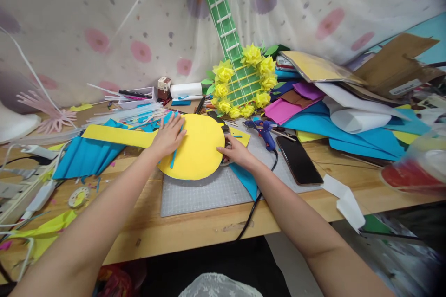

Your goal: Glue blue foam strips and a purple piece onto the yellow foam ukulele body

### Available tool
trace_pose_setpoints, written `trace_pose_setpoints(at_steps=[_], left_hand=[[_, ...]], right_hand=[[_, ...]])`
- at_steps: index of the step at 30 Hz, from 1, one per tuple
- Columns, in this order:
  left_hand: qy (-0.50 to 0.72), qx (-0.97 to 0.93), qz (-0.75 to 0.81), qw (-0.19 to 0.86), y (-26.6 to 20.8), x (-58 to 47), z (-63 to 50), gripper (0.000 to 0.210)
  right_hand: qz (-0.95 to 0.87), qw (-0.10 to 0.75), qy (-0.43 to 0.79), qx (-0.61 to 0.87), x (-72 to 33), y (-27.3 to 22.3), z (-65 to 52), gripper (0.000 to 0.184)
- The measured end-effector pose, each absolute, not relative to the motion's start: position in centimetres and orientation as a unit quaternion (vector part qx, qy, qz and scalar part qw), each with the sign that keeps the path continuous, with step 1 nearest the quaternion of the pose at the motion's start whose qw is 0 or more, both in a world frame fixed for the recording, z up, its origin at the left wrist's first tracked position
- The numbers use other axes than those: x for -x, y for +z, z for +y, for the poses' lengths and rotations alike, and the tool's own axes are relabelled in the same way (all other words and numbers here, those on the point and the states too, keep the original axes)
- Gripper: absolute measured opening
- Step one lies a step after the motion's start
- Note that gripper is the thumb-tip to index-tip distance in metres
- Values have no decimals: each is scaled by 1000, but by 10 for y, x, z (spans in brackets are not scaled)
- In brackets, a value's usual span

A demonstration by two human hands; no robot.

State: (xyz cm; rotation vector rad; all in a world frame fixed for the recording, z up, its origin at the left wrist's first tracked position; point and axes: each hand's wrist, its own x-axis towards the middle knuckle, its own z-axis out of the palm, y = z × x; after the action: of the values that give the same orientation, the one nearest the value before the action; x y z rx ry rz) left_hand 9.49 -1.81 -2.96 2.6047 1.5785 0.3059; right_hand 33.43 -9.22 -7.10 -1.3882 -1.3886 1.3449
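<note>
A yellow banjo-shaped cutout (204, 148), with a round body and a long neck to the left, lies above the grey cutting mat (195, 199). My left hand (169, 135) rests flat on the left part of its round body, fingers stretched out. Beside that palm a thin blue strip (173, 158) lies on the yellow face. At the right rim my right hand (234, 151) grips the edge, thumb on the yellow side; what its other fingers touch underneath is partly hidden. Crumpled blue paper (88, 155) sits below the neck.
A blue glue gun (264, 132) and a black phone (298, 160) lie at right, near a cup of red liquid (414, 171). A green paper guitar (228, 41) with yellow flowers leans at the back. Coloured sheets (348, 125) pile up right; a power strip (17, 199) stands left.
</note>
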Motion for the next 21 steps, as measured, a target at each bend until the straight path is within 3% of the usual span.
trace_pose_setpoints(at_steps=[6, 13, 18, 21], left_hand=[[68, -861, 502, 46, -42, -99, -20, 57], [383, -667, 615, 173, -19, -71, 3, 42], [250, -620, 725, 168, -6, -29, 6, 19], [165, -655, 711, 194, -9, -19, -5, 18]], right_hand=[[-540, 378, 527, 538, -334, -70, -93, 37], [-549, 374, 510, 546, -333, -70, -93, 43], [-548, 383, 510, 541, -333, -71, -93, 44], [-552, 383, 509, 539, -334, -70, -93, 45]])
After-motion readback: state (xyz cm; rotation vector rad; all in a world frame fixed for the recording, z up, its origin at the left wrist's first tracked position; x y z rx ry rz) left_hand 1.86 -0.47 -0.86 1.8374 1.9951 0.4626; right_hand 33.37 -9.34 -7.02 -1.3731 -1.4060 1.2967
